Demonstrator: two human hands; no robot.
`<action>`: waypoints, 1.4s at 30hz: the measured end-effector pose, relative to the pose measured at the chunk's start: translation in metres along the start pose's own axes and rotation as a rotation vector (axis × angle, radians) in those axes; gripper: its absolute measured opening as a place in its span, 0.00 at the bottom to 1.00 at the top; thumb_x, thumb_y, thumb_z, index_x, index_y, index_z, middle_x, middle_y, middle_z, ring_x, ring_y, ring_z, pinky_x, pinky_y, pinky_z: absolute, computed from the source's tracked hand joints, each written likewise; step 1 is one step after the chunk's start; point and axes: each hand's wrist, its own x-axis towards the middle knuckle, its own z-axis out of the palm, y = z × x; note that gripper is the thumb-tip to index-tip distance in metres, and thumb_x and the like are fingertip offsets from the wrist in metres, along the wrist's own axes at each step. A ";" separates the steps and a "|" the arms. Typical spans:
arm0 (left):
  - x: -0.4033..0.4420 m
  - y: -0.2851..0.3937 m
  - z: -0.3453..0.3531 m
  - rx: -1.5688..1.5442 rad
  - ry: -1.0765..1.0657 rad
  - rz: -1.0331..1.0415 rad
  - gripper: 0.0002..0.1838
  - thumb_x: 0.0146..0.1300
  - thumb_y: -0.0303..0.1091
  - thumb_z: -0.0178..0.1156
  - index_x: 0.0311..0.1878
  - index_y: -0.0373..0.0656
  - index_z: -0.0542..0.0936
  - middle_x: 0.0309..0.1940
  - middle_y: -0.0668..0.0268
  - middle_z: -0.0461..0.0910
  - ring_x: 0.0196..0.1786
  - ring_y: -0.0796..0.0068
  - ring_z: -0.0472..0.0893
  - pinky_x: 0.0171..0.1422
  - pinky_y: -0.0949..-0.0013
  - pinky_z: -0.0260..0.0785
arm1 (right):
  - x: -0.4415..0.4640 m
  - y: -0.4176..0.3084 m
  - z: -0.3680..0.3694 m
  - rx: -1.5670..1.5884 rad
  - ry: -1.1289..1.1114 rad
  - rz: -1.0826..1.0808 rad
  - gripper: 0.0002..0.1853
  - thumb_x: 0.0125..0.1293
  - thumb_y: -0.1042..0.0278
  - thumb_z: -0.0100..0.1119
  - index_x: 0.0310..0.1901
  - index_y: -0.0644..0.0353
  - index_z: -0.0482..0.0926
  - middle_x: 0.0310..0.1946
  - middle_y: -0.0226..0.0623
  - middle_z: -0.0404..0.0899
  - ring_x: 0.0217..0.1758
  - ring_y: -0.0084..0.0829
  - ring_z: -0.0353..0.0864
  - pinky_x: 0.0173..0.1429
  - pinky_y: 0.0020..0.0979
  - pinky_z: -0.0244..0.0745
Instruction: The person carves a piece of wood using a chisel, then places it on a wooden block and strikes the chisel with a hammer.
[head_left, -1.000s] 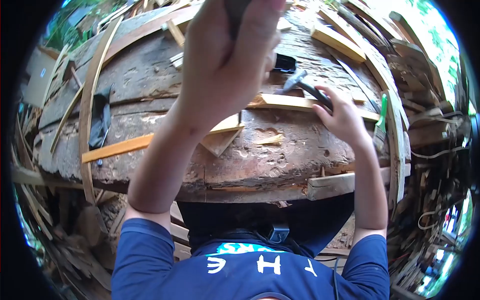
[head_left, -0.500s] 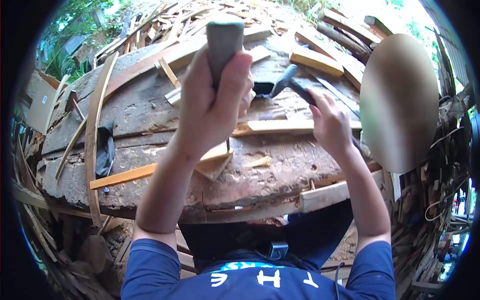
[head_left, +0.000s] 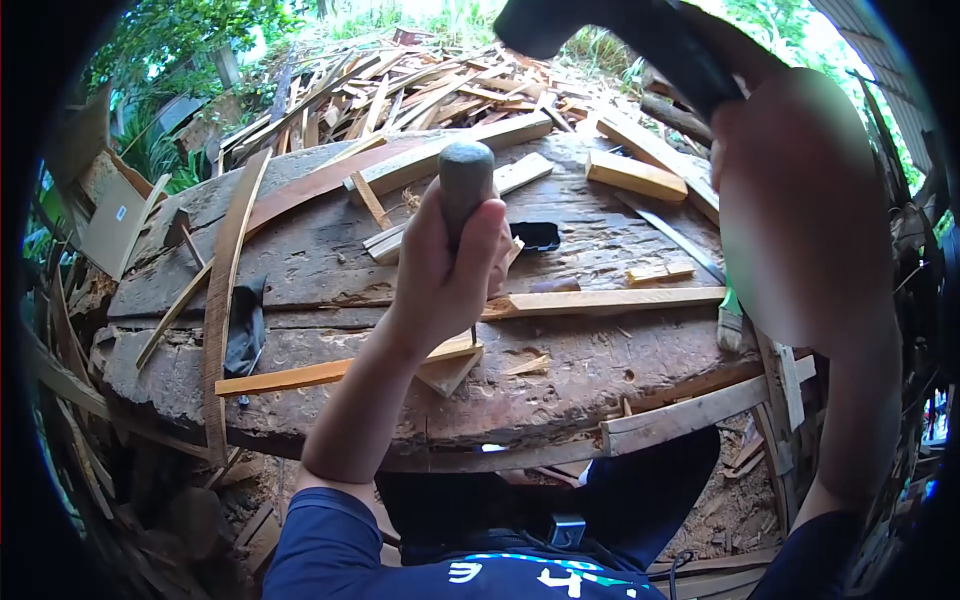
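Observation:
My left hand [head_left: 448, 245] is wrapped round the thick handle of a chisel [head_left: 466, 190] held upright. Its thin blade comes down at the end of a narrow wooden strip [head_left: 285, 376], which rests on a small wood block [head_left: 450, 372]; whether the tip has cut in I cannot tell. High at the right, my right hand [head_left: 732, 135] grips a hammer [head_left: 660, 45], its dark head well above the chisel. A blurred patch covers much of that hand and wrist. My left forearm hides the middle of the strip.
The worn plank workbench [head_left: 580, 370] carries several offcuts, a long batten [head_left: 610, 302], a curved strip [head_left: 232, 300], a black bag [head_left: 245, 330] and a brush [head_left: 731, 325]. A dark rectangular opening or object [head_left: 538, 236] lies beyond the chisel. Scrap wood [head_left: 400, 90] is heaped behind.
The hammer has swung up and to the right with my right hand, from near the chisel to high overhead. My left hand still holds the chisel upright on the strip.

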 end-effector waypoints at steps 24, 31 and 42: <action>0.007 -0.016 -0.007 0.133 -0.011 0.031 0.10 0.82 0.39 0.52 0.45 0.43 0.72 0.19 0.78 0.68 0.15 0.91 0.65 0.16 0.79 0.58 | -0.002 0.022 0.022 0.075 -0.218 0.100 0.18 0.77 0.51 0.60 0.56 0.55 0.82 0.23 0.20 0.69 0.21 0.11 0.64 0.21 0.20 0.55; 0.011 -0.017 -0.012 0.001 -0.109 0.168 0.11 0.82 0.37 0.51 0.42 0.42 0.72 0.17 0.78 0.67 0.14 0.92 0.65 0.13 0.81 0.58 | -0.028 0.042 0.035 0.233 -0.272 0.191 0.16 0.79 0.51 0.57 0.53 0.55 0.83 0.18 0.17 0.65 0.19 0.11 0.61 0.19 0.21 0.50; 0.019 -0.044 -0.017 0.029 -0.132 0.396 0.12 0.82 0.38 0.51 0.40 0.43 0.73 0.17 0.78 0.66 0.13 0.90 0.62 0.13 0.81 0.54 | -0.118 0.139 0.116 -0.497 -0.471 0.113 0.11 0.71 0.63 0.67 0.45 0.61 0.81 0.31 0.45 0.84 0.32 0.44 0.86 0.39 0.41 0.76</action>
